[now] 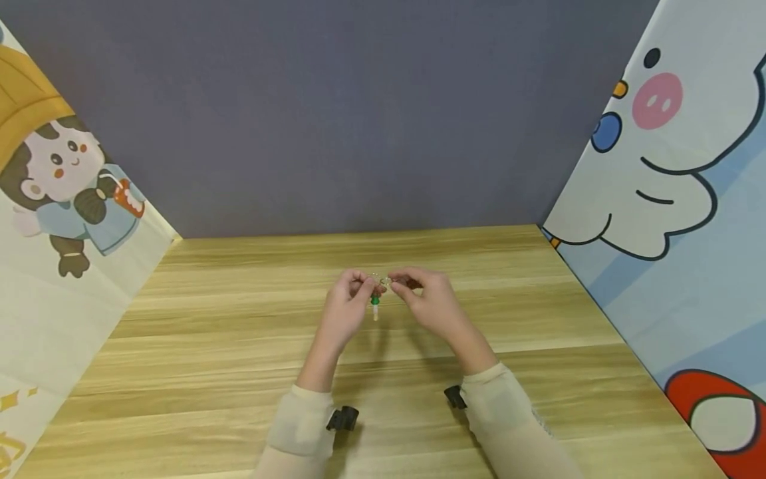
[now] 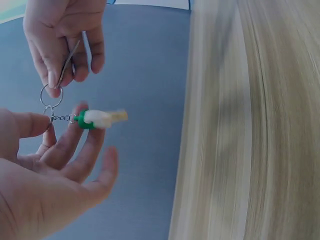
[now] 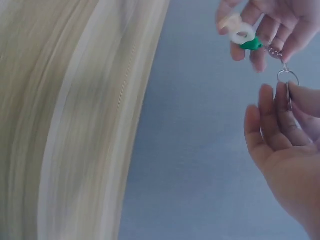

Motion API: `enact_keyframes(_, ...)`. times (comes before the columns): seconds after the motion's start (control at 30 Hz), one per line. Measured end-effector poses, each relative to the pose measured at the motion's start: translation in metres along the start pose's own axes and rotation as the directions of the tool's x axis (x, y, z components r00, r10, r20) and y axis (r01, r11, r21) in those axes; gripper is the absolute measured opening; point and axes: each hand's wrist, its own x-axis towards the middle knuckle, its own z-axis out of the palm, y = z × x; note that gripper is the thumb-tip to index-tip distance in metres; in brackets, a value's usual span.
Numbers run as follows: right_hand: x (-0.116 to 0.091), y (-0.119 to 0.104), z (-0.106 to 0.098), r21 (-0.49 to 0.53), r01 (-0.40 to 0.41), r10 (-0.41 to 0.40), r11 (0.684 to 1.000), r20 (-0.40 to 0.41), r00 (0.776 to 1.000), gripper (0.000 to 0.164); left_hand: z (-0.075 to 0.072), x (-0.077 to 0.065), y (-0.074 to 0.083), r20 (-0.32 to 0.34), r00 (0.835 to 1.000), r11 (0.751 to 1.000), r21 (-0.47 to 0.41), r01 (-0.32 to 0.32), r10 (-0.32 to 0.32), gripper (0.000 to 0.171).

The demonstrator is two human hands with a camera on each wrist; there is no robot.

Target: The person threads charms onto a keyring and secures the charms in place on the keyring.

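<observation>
Both hands are raised close together in the head view. My left hand [image 1: 347, 306] pinches the small ring of a keychain [image 2: 49, 113] between thumb and forefinger. From that ring a short chain carries a green and white charm [image 2: 97, 119] with a pale yellow tip, which lies along the left fingers in the left wrist view. A larger metal key ring [image 3: 288, 75] is linked to the small one. My right hand [image 1: 432, 299] pinches this key ring at its edge. Thin metal strips [image 2: 69, 61] show edge-on among the right fingers; their kind I cannot tell.
Under the hands spreads a wood-grain table [image 1: 227, 332]. A grey panel [image 1: 359, 120] rises behind its far edge, and printed cartoon walls [image 1: 676, 199] flank both sides. Small black wrist devices [image 1: 344, 418] sit at the light sleeves.
</observation>
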Motion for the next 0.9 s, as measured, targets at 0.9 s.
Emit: enact_keyframes(0.9,0.004,0.023,-0.029,-0.091,-0.054,0.058,0.994,0.043,0.997,0.028,-0.037,0.011,0.003,0.137,0.983,0.921,0.353,-0.166,0.125,0.022)
